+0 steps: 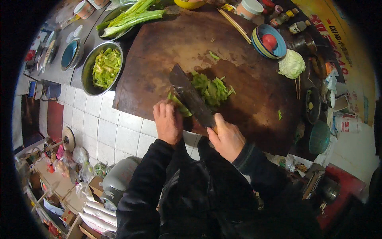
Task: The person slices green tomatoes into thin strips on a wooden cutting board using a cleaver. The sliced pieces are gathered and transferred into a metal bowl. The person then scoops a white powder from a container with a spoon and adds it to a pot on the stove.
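Observation:
My right hand (226,138) is closed around the handle of a dark-bladed cleaver (189,94) at the front of a large wooden cutting board (167,38). The blade points away and to the left. Left of it, my left hand (169,121) presses a green celery piece (182,108) against the board with curled fingers. The blade lies close beside this piece; whether they touch I cannot tell. A heap of sliced celery (210,88) rests just right of the blade. One stray slice (214,55) lies farther back on the board.
A metal bowl of cut celery (106,70) stands left of the board. Behind it, celery stalks (134,21) lie across another bowl. Along the right are chopsticks (235,26), stacked bowls (280,38) holding red tomatoes, a cabbage (292,64) and bottles (299,27). A gas cylinder (121,171) stands lower left.

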Motion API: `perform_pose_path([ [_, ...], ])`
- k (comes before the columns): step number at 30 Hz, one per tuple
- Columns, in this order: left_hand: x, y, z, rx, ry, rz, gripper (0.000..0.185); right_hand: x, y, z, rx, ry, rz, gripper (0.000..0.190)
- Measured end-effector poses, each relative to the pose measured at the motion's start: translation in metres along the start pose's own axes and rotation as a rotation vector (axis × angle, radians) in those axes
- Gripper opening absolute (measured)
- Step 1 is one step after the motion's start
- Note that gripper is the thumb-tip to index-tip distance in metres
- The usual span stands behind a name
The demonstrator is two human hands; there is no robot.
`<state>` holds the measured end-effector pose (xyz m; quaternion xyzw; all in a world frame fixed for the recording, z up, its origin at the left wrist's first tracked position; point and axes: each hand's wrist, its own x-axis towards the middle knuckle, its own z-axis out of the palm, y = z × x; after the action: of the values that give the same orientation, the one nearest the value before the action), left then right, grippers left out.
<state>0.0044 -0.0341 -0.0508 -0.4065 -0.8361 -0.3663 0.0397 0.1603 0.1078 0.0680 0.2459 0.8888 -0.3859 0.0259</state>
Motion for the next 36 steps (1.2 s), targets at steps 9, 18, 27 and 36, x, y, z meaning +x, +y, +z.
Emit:
perform_pose_path([
  [9, 0.000, -0.004, -0.007, 0.050, -0.025, -0.005, 0.030, 0.004, -0.010, 0.005, -0.122, -0.040, -0.021, 0.024],
  [18, -0.013, -0.012, -0.029, -0.025, -0.008, -0.026, 0.024, 0.002, -0.034, -0.013, -0.043, -0.115, -0.038, 0.024],
  [27, -0.022, 0.019, -0.034, -0.308, 0.016, -0.343, 0.045, -0.007, 0.003, -0.023, 0.169, 0.018, 0.089, 0.026],
  [36, 0.021, 0.057, 0.038, -0.276, 0.089, -0.278, 0.066, -0.035, 0.068, -0.043, -0.498, 0.226, 0.195, 0.024],
])
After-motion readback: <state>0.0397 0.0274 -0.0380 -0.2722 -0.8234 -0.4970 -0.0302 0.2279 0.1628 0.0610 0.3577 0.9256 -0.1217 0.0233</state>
